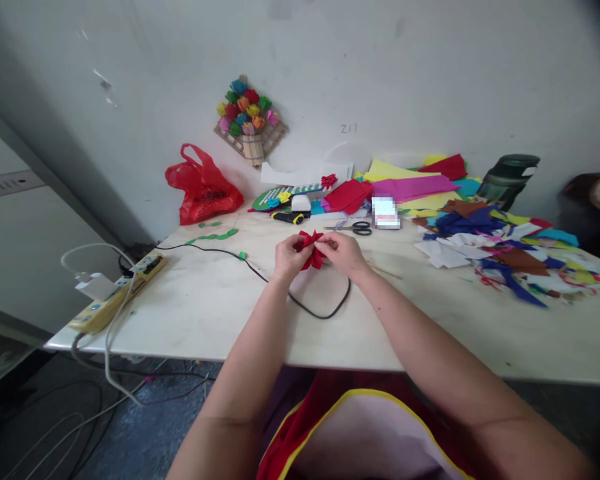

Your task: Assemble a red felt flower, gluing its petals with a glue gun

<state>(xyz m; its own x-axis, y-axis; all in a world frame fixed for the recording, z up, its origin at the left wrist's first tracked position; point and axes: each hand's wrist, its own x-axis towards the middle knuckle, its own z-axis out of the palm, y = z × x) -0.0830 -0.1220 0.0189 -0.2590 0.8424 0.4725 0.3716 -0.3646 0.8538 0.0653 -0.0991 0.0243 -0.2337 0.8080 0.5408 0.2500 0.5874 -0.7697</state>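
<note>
Between my two hands is a red paper flower [312,259], held just above the white table [205,320]. My left hand [291,255] pinches its left side, thumb and fingers closed on the petals. From the right, my right hand [344,251] grips the flower's other side with thumb and forefinger. Behind the hands lie black-handled scissors [361,228] and a yellow-and-black utility knife [287,218]. A black cable [323,316] loops on the table below the flower. The flower's underside is hidden.
A yellow power strip [125,290] with a white charger [96,287] lies at left. A red plastic bag [205,190], phone [386,212], coloured paper sheets [410,189] and a dark bottle [506,180] stand behind. Paper scraps [510,257] cover the right; part of another person's head [580,200] shows.
</note>
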